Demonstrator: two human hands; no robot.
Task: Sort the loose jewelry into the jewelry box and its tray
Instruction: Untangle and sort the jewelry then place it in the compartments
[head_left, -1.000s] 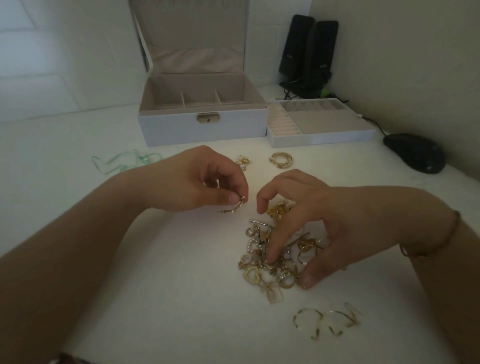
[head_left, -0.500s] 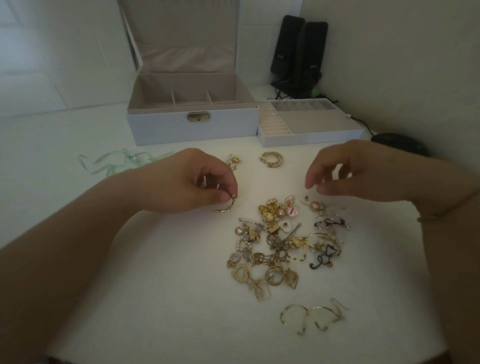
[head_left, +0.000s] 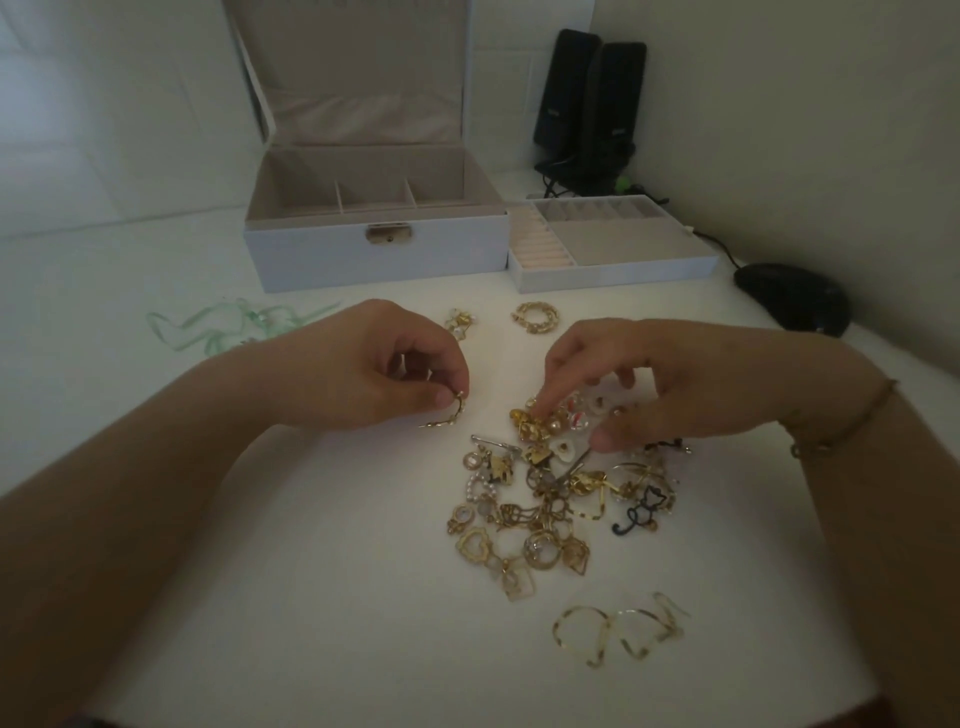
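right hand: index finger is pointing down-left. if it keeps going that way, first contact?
Likely the gold bead-like pieces at the far edge of the loose jewelry pile. The right hand has its index fingertip right at them, possibly already touching; depth is unclear from this single view.

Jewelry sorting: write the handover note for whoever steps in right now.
Left hand: pinching a small gold earring just above the table.
Right hand: fingertips down in the pile, nothing clearly gripped.
Jewelry box: open at the back, no jewelry visible in its compartments. Tray beside it, also bare.
Loose apart from the pile: gold ring piece, small charm, two wire hoops.
Done: nothing stored. Left: everything.
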